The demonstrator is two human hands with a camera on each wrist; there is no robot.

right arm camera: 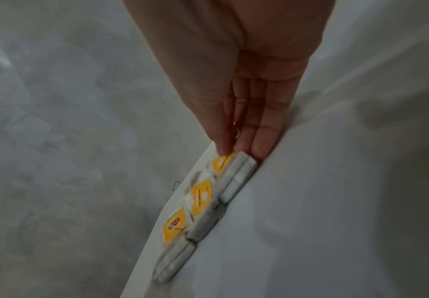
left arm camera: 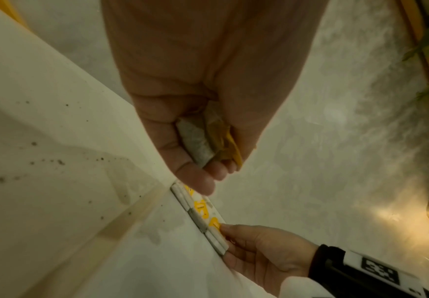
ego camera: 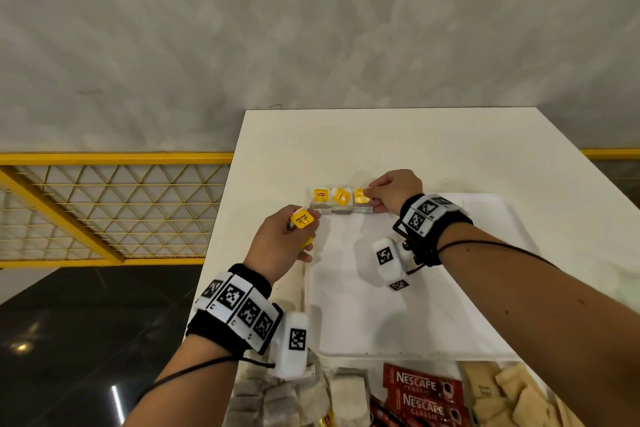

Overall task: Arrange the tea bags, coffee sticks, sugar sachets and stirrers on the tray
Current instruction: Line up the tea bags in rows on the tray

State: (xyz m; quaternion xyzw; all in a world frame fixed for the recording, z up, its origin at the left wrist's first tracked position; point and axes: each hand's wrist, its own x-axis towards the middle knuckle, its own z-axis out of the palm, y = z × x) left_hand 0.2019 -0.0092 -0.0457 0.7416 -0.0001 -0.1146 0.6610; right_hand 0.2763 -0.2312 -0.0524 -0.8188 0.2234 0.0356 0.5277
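Three tea bags (ego camera: 341, 201) stand in a row at the far left corner of your white tray (ego camera: 467, 288), side by side and touching, each with a yellow tag facing up; the leftmost tag shows a red logo too small to read. Your right hand (ego camera: 391, 192) rests at the right end of that row, its grip narrow: straight fingertips (right arm camera: 260, 149) press against the rightmost tea bag (ego camera: 362, 200) and touch its tag. Your left hand (ego camera: 280, 243), just left of the row at the tray's edge, grips spare tea bags (left arm camera: 200, 141) in curled fingers, and the top tag (ego camera: 302, 219) reads "RELAX". Nearer you on the white tabletop (ego camera: 381, 142), past the tray's near edge, lie loose tea bags (ego camera: 311, 395), red coffee sticks (ego camera: 422, 392) printed "NESCAFE CLASSIC", and pale brown sachets (ego camera: 509, 395).
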